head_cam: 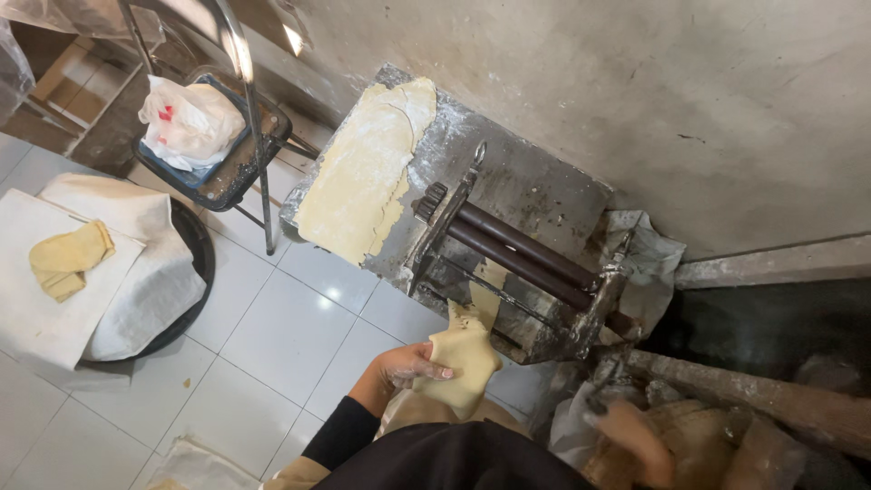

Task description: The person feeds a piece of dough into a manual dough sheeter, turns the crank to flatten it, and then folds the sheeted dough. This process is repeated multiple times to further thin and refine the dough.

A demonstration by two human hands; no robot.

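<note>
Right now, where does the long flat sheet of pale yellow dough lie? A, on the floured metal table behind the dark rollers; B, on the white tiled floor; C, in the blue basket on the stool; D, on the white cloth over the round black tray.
A: the dough sheet lies stretched along the floured metal table beyond the dark rollers.

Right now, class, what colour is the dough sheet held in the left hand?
Pale yellow dough sheet, dusted with flour, in the left hand; head view.

My left hand [406, 367] holds a folded strip of dough [464, 354] under the rollers [517, 249] of the machine; my blurred right hand [635, 436] is low beside it. A flat dough sheet [363, 172] lies on the tray above.
</note>
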